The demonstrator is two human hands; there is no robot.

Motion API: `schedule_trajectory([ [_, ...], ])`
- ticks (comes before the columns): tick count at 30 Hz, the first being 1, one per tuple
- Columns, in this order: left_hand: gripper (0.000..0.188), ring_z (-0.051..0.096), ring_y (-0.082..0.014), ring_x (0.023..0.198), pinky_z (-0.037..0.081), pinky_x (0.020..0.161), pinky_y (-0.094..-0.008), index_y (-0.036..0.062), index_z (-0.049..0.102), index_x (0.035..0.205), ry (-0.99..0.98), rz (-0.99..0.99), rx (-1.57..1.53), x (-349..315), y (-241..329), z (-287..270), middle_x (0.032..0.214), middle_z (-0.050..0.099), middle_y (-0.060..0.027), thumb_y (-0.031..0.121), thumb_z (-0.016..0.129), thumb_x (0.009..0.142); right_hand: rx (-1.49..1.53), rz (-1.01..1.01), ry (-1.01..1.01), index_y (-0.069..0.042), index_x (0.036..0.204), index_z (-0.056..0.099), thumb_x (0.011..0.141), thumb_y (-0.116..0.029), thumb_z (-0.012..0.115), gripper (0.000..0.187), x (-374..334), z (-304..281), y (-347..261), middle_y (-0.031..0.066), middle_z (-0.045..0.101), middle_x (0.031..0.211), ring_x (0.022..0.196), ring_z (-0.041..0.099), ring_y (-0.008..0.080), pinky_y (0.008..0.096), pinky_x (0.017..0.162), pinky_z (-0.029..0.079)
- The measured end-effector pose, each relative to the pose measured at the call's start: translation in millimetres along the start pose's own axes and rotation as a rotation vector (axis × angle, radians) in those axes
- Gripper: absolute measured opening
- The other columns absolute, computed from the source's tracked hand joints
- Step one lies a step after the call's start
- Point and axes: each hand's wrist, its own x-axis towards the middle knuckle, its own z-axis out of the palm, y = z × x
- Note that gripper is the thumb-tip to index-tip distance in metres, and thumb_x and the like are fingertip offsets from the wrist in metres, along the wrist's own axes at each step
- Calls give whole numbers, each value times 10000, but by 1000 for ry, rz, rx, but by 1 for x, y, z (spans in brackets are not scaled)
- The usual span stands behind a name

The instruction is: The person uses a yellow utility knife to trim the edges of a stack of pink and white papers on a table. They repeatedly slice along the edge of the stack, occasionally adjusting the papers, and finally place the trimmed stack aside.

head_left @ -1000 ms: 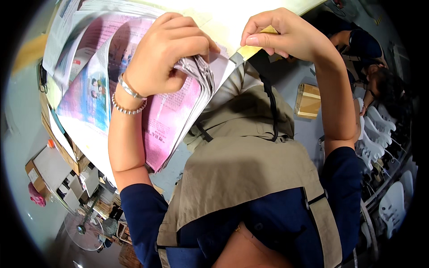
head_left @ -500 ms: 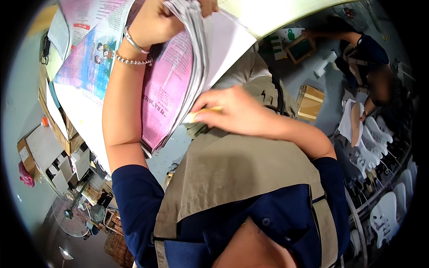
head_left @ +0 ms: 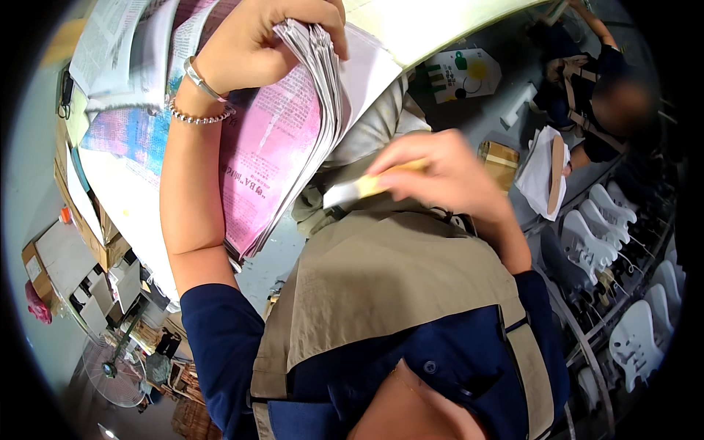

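My left hand (head_left: pixel 268 44) is closed on the upper end of a folded stack of newspaper (head_left: pixel 268 158), its sheet edges fanned along the right side. Pink print covers the stack's face. To the right of those edges, in front of my apron (head_left: pixel 396 271), my right hand (head_left: pixel 447 172) grips a yellow-handled tool (head_left: pixel 367 186). The tool has a flat pale end pointing left toward the paper, apart from it; motion blur hides whether it is a scraper or a brush. More newspaper sheets (head_left: pixel 125 139) lie on the white table (head_left: pixel 128 187) beyond my left forearm.
Another person (head_left: pixel 579 88) works at the upper right, near a white sheet with a brown strip (head_left: pixel 544 172). White guitar-body shapes (head_left: pixel 634 345) stand in racks at the right. A cardboard box (head_left: pixel 499 165) is on the floor. A standing fan (head_left: pixel 114 367) is at lower left.
My right hand has drawn the tool rightward, away from the newspaper edges. My left hand keeps hold of the stack. Sheets at the upper left have shifted, and the other person has raised an arm.
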Motion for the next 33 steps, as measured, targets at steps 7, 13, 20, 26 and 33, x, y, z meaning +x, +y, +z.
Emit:
schedule_trajectory([
  [7,236,547,-255,825,438,725,-329,32,580,657,-35,46,111,10,3,9,879,635,-123,205,518,508,-98,-86,830,-16,975,708,878,-114,689,139,-17,-39,-10,9,655,739,591,552,21,167,464,367],
  [13,274,577,-327,1080,472,930,-402,53,559,641,-88,26,185,9,-1,11,1062,712,-135,240,472,462,-257,-212,805,-1,951,705,869,-57,684,102,-3,-30,-13,31,671,779,624,579,54,191,558,434],
  [20,277,584,-329,1091,478,919,-409,60,568,645,-92,49,206,5,-7,9,1005,730,-109,254,484,467,-235,-285,770,1,959,701,870,-24,674,96,-3,-26,-17,34,667,774,625,581,56,192,550,434],
  [26,287,603,-334,1061,434,954,-431,58,574,654,-85,50,255,4,-4,10,982,734,-113,255,492,461,-220,-266,768,5,956,700,872,-25,672,93,-2,-29,-17,31,661,765,621,579,54,190,541,432],
  [33,296,613,-330,1039,429,946,-430,59,579,654,-91,52,272,2,-4,9,990,734,-107,272,505,462,-210,-253,782,5,951,700,872,-26,673,89,0,-29,-16,28,660,764,620,580,53,189,541,433],
])
